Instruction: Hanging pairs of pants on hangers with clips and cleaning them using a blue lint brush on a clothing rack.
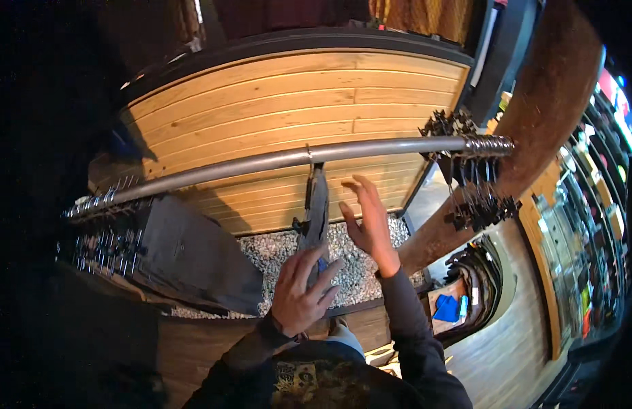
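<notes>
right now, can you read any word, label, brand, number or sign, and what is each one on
No text is legible.
Dark top, front print: too blurred to read.
Lit panel, upper right: too blurred.
Right-hand display: anything printed is too small.
Grey hanging garment: none visible.

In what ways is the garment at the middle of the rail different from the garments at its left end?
The middle garment hangs alone, while the left garments are packed together. The middle garment appears narrow, nearly edge-on; the left garments show a broad dark side. Both hang from the same metal rail.
</notes>
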The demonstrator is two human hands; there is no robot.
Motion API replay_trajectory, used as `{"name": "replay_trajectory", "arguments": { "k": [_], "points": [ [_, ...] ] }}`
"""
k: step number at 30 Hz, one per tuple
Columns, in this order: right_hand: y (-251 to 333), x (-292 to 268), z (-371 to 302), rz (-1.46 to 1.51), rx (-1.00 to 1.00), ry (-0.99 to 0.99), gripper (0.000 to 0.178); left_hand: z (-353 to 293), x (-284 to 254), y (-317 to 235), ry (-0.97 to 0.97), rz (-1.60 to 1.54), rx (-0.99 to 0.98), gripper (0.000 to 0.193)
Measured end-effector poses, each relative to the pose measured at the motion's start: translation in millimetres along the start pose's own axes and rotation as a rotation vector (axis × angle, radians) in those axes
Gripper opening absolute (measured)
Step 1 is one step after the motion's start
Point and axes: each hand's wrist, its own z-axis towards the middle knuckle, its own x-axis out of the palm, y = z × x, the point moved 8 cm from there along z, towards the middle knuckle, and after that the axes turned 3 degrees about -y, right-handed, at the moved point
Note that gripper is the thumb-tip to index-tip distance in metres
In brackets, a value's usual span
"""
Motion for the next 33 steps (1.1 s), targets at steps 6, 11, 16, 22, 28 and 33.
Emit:
{"name": "replay_trajectory", "arguments": {
  "k": [6, 11, 16, 22, 28, 33],
  "points": [
    [-7.9, 33.1, 50.8, -0.195, -0.349, 0.169, 0.045, 11.2, -29.9, 34.3, -0.207, 0.162, -0.216, 0.034],
    [-21.7, 64.7, 54.8, -0.189, -0.461, 0.412, 0.041, 4.5, -48.8, 65.7, -0.209, 0.237, -0.322, 0.026],
    [-21.7, 52.4, 65.7, -0.33, -0.447, 0.443, 0.039, 13.9, -51.0, 49.6, -0.231, 0.365, -0.27, 0.032],
    [8.0, 23.8, 34.7, -0.219, -0.341, 0.627, 0.037, 4.5, -16.5, 82.8, -0.317, 0.116, -0.534, 0.043],
    [27.2, 27.1, -8.8, 0.532, -0.101, 1.051, 0.06, 22.9, 35.2, 65.5, -0.285, -0.416, -0.557, 0.075],
    [8.0, 42.5, 16.1, 0.711, -0.352, 0.84, 0.061, 14.9, 25.6, 71.4, -0.267, -0.124, -0.576, 0.061]
  ]
}}
